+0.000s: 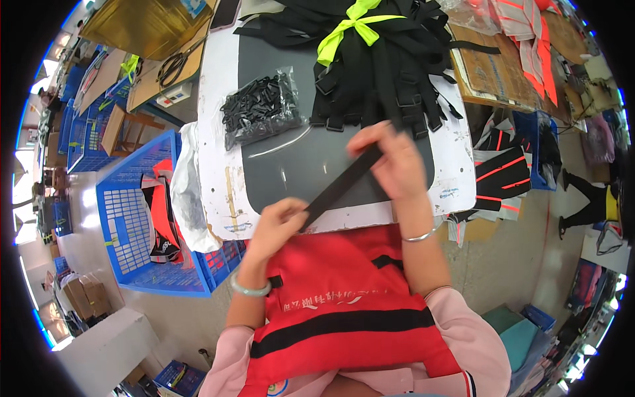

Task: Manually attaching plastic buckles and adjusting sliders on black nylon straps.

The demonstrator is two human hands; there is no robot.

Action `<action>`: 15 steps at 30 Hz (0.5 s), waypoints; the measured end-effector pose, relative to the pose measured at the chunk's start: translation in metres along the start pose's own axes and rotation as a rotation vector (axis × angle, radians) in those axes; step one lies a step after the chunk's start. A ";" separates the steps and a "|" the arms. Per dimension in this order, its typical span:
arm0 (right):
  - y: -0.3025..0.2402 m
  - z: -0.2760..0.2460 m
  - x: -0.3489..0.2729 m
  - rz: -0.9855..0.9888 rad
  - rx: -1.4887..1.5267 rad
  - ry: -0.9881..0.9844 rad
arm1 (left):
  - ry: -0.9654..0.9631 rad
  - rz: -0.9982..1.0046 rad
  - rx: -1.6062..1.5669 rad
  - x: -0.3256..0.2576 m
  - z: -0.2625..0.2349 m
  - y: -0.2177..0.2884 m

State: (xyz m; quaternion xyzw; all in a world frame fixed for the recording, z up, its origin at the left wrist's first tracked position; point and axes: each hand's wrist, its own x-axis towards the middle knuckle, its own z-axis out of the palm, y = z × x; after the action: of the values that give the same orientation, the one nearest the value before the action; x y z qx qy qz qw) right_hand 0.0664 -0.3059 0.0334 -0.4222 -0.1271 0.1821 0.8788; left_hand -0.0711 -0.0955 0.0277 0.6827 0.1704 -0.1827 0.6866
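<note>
A black webbing strap (342,188) is stretched slantwise between my two hands, over the near edge of the table. My left hand (283,223) pinches its lower end close to my red apron. Farther up and to the right, my right hand (395,162) grips the strap's other part, its fingers slightly blurred. Just beyond my right hand lies a bundle of black straps (377,73) with buckles at their ends, tied with a bright yellow-green ribbon (357,28). A clear plastic bag (261,109) full of small black plastic buckles rests at the left of the grey table mat (264,173).
A blue plastic crate (132,231) with orange and black pieces stands on the floor at the left. Scissors (173,68) lie on a side table. To the right are a cardboard-covered table (493,73) and a stack of black, grey and orange pieces (506,175).
</note>
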 end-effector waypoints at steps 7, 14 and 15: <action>-0.074 -0.055 -0.002 -0.439 0.179 0.526 | 0.536 0.197 -0.610 -0.043 -0.090 -0.029; -0.022 -0.026 -0.010 -0.033 -0.287 0.578 | 0.674 0.579 -1.214 0.023 -0.099 -0.001; -0.015 -0.030 -0.012 0.036 -0.354 0.522 | 0.633 0.613 -1.110 0.036 -0.100 0.010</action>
State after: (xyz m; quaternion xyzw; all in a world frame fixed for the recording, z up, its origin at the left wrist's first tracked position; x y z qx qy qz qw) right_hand 0.0702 -0.3401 0.0259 -0.6033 0.0805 0.0582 0.7913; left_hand -0.0329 0.0040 0.0178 0.2695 0.2299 0.3400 0.8712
